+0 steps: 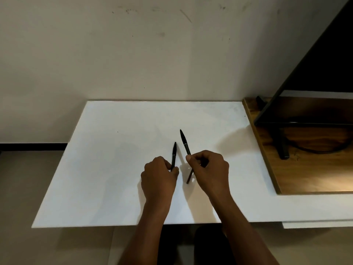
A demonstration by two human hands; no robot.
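At a white tabletop (114, 169) against a scuffed pale wall (133, 54), with a wooden board (305, 169) and a dark screen (315, 64) well off to the outer side of the right hand (209, 169). Pinches a short black pen (174, 154) in the curled fingers of the left hand (159, 175), tip pointing away past the knuckles. Grips a longer black pen (184, 141) mid-shaft between thumb and curled fingers of the right hand, tip slanting away, rear end sticking out below the fist, near the other pen but apart from it
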